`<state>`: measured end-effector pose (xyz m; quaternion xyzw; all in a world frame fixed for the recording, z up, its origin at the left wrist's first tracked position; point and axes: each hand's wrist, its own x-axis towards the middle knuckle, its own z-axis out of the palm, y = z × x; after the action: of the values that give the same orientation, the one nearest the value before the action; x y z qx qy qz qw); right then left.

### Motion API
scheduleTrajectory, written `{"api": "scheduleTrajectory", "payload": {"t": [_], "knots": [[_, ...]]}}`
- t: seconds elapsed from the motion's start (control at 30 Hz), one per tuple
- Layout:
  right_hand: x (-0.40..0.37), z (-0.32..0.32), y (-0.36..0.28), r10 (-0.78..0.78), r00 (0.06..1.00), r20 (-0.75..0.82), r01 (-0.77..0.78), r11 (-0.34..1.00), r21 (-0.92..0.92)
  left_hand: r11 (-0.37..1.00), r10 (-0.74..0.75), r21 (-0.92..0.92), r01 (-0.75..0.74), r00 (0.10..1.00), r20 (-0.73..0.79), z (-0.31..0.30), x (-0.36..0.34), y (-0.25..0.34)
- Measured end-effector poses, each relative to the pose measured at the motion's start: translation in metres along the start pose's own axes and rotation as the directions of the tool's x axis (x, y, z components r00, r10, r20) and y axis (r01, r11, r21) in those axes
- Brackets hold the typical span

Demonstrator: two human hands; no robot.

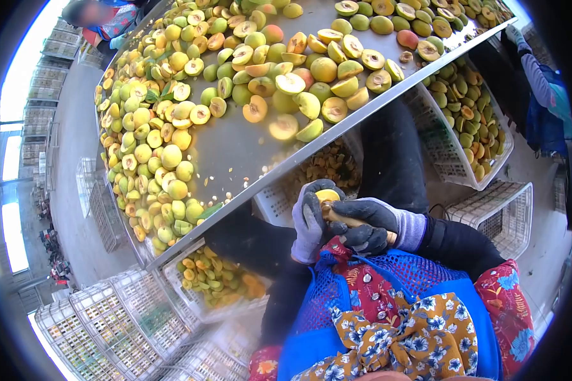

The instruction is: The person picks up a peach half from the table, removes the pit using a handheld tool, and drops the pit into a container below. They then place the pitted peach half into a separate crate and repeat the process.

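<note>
Near my lap, my left hand (pixel 309 219), in a grey-and-lilac glove, is wrapped around a yellow peach half (pixel 327 195). My right hand (pixel 370 223), gloved likewise, grips a tool with a tan wooden handle (pixel 353 222). The tool's working end is hidden between the fruit and my fingers. Both hands are close together, just below the edge of the metal table (pixel 229 149). Many whole and halved peaches (pixel 324 70) lie on it, some cut faces still showing a pit.
A crate of peach halves (pixel 219 279) stands at lower left, another crate of fruit (pixel 467 120) at right. Under the table is a bin of dark pits and scraps (pixel 330 166). White crates (pixel 108 324) flank me. Two other people work nearby, one with a purple sleeve (pixel 537 79).
</note>
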<state>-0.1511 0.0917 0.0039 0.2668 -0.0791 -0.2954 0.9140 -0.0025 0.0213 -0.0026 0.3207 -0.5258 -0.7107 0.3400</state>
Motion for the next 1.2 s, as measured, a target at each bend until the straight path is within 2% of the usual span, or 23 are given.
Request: {"api": "scheduleTrajectory", "payload": {"t": [0.03,0.07,0.17,0.2,0.23,0.3,0.37,0.4,0.43,0.5,0.53,0.6,0.63,0.7,0.73,0.83,0.9,0.93,0.97,1.0,1.03,1.1,1.2], "knots": [[-0.001,-0.004,-0.002,0.040,0.998,0.039,-0.042,0.998,0.050,0.994,-0.063,-0.087,0.061,0.998,-0.025,0.004,-0.001,-0.002],[-0.002,-0.007,-0.003,0.086,0.991,0.106,-0.093,0.994,0.065,0.994,0.000,-0.105,-0.003,1.000,-0.025,0.006,-0.001,-0.004],[-0.003,-0.008,0.000,0.062,0.996,0.068,-0.064,0.998,0.020,0.993,-0.001,-0.117,-0.004,0.999,-0.041,0.003,-0.004,-0.010],[0.000,-0.009,0.004,-0.030,0.999,-0.045,0.028,0.999,-0.045,0.995,-0.014,-0.097,0.007,0.997,-0.073,0.002,-0.006,-0.014],[0.003,0.000,0.013,-0.246,0.955,-0.165,0.175,0.918,-0.356,0.997,-0.026,-0.077,0.018,0.994,-0.105,0.001,-0.006,-0.019],[0.010,0.018,0.020,-0.421,0.831,-0.363,0.203,0.838,-0.506,0.996,-0.031,-0.082,0.016,0.982,-0.187,0.000,-0.006,-0.028],[0.007,0.002,0.009,-0.250,0.954,-0.164,0.182,0.921,-0.346,0.992,-0.034,-0.130,-0.004,0.957,-0.290,0.004,-0.007,-0.035],[0.006,0.000,0.005,-0.165,0.986,-0.039,0.152,0.962,-0.226,0.969,-0.077,-0.245,-0.024,0.915,-0.397,0.004,-0.007,-0.036],[0.005,0.001,0.001,-0.090,0.991,0.095,0.101,0.989,-0.112,0.998,-0.049,-0.053,0.025,0.845,-0.533,-0.006,-0.007,-0.044],[0.000,0.007,-0.006,-0.132,0.991,0.027,0.134,0.977,-0.164,0.969,-0.242,-0.150,0.197,0.617,-0.749,-0.030,-0.016,-0.026],[-0.002,0.004,-0.010,-0.163,0.986,-0.030,0.152,0.963,-0.223,0.819,0.188,0.460,0.342,0.597,-0.780,-0.066,-0.041,-0.039],[-0.002,-0.008,-0.019,-0.247,0.959,-0.141,0.181,0.912,-0.368,0.376,0.508,0.798,0.472,0.615,-0.603,-0.118,-0.067,-0.012],[-0.002,-0.011,-0.023,-0.266,0.945,-0.191,0.178,0.907,-0.383,0.442,0.468,0.750,0.493,0.586,-0.661,-0.120,-0.067,0.027],[-0.001,-0.015,-0.028,-0.305,0.908,-0.287,0.171,0.895,-0.412,-0.044,0.507,0.643,0.764,0.572,-0.645,-0.130,-0.065,0.050],[0.001,-0.025,-0.031,-0.286,0.925,-0.248,0.187,0.915,-0.359,-0.286,0.522,0.501,0.817,0.571,-0.633,-0.129,-0.063,0.059],[0.004,-0.034,-0.040,-0.265,0.924,-0.277,0.144,0.909,-0.390,0.007,0.412,0.808,0.589,0.734,-0.539,-0.109,0.000,0.072],[0.002,-0.028,-0.037,-0.380,0.853,-0.358,0.099,0.791,-0.604,0.040,0.349,0.916,0.399,0.854,-0.387,-0.082,0.062,0.060],[0.000,-0.017,-0.032,-0.433,0.820,-0.374,0.063,0.718,-0.694,0.037,0.246,0.944,0.328,0.912,-0.327,-0.065,0.091,0.057],[-0.003,-0.004,-0.027,-0.488,0.786,-0.379,0.022,0.635,-0.773,0.103,0.209,0.968,0.230,0.946,-0.247,-0.064,0.119,0.040],[-0.007,0.013,-0.019,-0.519,0.775,-0.360,-0.010,0.559,-0.829,0.086,0.209,0.986,0.144,0.965,-0.159,-0.061,0.138,0.021],[-0.009,0.014,-0.017,-0.571,0.751,-0.332,0.004,0.507,-0.862,0.127,0.210,0.989,0.075,0.972,-0.101,-0.066,0.152,-0.004],[-0.014,0.015,-0.011,-0.665,0.698,-0.265,0.027,0.394,-0.919,0.450,-0.072,0.883,0.135,0.991,-0.115,-0.060,0.159,-0.001],[-0.016,0.021,-0.005,-0.815,0.571,-0.095,0.016,0.127,-0.992,0.741,0.086,0.667,0.077,0.974,-0.208,-0.061,0.138,0.004]]}}
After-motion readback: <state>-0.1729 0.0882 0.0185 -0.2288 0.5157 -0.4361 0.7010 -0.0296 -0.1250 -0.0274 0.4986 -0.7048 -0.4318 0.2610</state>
